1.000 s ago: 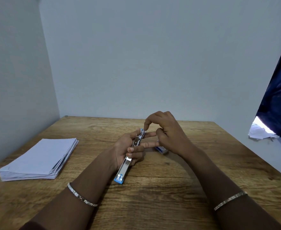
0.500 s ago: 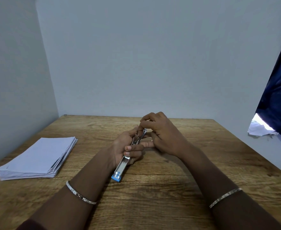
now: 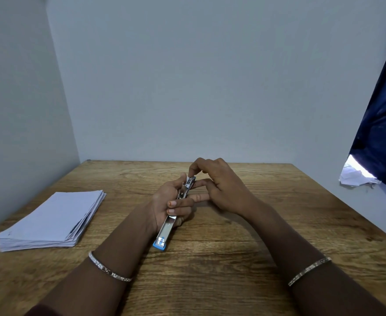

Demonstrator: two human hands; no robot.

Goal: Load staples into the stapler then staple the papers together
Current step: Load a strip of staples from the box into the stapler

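Papers (image 3: 50, 221) lie in a loose stack at the left of the wooden surface (image 3: 210, 270), well apart from both hands. Left hand (image 3: 169, 204) is closed around the stapler (image 3: 175, 212), a slim metal body with a blue near end. Right hand (image 3: 219, 185) pinches its far tip with curled fingers.
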